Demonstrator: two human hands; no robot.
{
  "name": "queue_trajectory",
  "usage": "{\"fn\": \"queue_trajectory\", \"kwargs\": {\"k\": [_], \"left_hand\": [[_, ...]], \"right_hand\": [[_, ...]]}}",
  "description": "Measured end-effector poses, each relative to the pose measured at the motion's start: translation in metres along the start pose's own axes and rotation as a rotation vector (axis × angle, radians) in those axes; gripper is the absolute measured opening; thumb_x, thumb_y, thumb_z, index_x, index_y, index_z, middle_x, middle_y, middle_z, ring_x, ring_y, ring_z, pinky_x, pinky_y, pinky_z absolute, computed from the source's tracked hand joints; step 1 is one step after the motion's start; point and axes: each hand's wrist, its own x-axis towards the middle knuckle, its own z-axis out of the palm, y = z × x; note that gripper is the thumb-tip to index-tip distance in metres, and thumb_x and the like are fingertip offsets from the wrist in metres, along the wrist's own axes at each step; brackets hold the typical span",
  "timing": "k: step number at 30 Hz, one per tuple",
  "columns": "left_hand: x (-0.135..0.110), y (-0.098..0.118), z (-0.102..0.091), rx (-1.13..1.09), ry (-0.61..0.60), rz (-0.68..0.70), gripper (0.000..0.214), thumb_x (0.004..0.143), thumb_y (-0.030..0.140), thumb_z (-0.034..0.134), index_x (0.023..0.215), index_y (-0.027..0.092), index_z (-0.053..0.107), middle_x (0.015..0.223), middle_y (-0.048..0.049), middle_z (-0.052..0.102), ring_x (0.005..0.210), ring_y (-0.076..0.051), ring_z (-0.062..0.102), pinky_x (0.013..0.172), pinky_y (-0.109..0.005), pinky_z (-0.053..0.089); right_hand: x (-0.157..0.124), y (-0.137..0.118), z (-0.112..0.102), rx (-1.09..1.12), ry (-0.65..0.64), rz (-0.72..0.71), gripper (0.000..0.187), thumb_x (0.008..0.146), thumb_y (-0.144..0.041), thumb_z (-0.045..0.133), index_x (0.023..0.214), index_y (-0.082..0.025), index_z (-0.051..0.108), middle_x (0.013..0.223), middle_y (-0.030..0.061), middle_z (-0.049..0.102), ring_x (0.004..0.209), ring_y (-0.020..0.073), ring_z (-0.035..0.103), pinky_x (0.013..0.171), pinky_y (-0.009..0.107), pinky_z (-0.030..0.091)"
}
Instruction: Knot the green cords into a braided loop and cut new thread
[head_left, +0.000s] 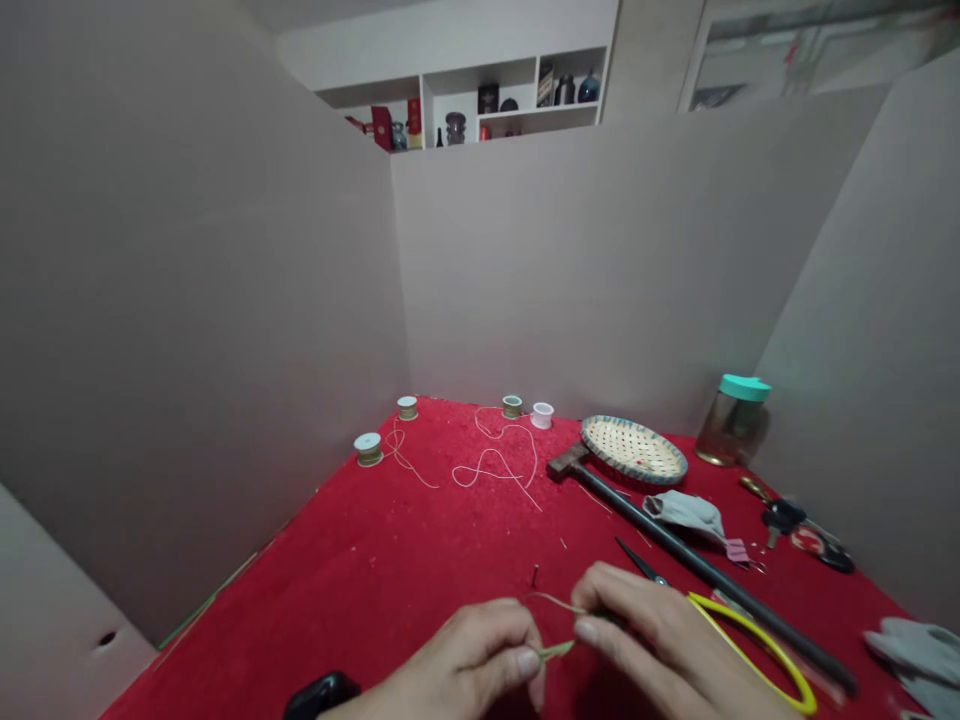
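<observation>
My left hand (480,655) is closed, thumb and finger pinching a thin greenish-yellow cord (556,651). My right hand (652,635) is closed too and pinches the same cord a short way off. A loose tan end of cord (553,600) sticks out leftward from my right fingers. Just beyond the hands a small nail (535,576) stands upright in the red cloth. Scissors with yellow handles (780,650) lie partly under my right hand, their dark blade (637,558) pointing away.
A long-handled hammer (675,545) lies right of centre beside a woven basket (634,448). Several thread spools (369,450) stand at the back. A jar (731,425), keys (784,517) and gloves (686,510) are on the right. Grey panels (585,290) enclose the red table (315,600).
</observation>
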Motion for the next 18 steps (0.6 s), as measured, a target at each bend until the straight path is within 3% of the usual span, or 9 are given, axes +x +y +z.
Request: {"fn": "queue_trajectory", "kwargs": {"k": [5, 10, 14, 18], "left_hand": [[0.017, -0.016, -0.014, -0.155, 0.11, -0.034, 0.036, 0.087, 0.05, 0.053, 0.074, 0.017, 0.055, 0.073, -0.0028, 0.055, 0.068, -0.017, 0.051, 0.071, -0.032, 0.041], [0.031, -0.043, -0.02, -0.227, 0.292, -0.095, 0.024, 0.084, 0.04, 0.052, 0.08, 0.017, 0.051, 0.079, -0.0046, 0.056, 0.067, -0.014, 0.053, 0.068, -0.03, 0.042], [0.032, -0.061, -0.026, -0.151, 0.329, -0.144, 0.022, 0.081, 0.039, 0.057, 0.078, 0.017, 0.053, 0.071, -0.0006, 0.055, 0.064, -0.014, 0.05, 0.065, -0.03, 0.041], [0.027, -0.072, -0.03, -0.004, 0.321, -0.155, 0.013, 0.078, 0.032, 0.064, 0.077, 0.02, 0.06, 0.077, -0.0006, 0.059, 0.075, -0.017, 0.051, 0.07, -0.03, 0.039]], "right_hand": [[0.052, 0.022, -0.026, -0.077, -0.047, 0.007, 0.029, 0.093, -0.046, 0.056, 0.077, -0.022, 0.06, 0.081, 0.0027, 0.062, 0.076, 0.02, 0.056, 0.074, 0.034, 0.046], [0.107, 0.028, -0.043, -0.041, -0.1, 0.052, 0.031, 0.093, -0.043, 0.059, 0.073, -0.019, 0.056, 0.067, -0.0018, 0.054, 0.063, 0.0137, 0.049, 0.063, 0.028, 0.042], [0.162, 0.035, -0.039, 0.09, -0.167, 0.162, 0.029, 0.098, -0.039, 0.054, 0.085, -0.014, 0.059, 0.068, -0.0044, 0.054, 0.052, 0.0079, 0.05, 0.051, 0.022, 0.044], [0.243, 0.049, -0.03, 0.192, -0.102, 0.225, 0.022, 0.097, -0.033, 0.058, 0.103, -0.013, 0.063, 0.091, 0.0026, 0.065, 0.07, 0.012, 0.062, 0.063, 0.027, 0.055]]}}
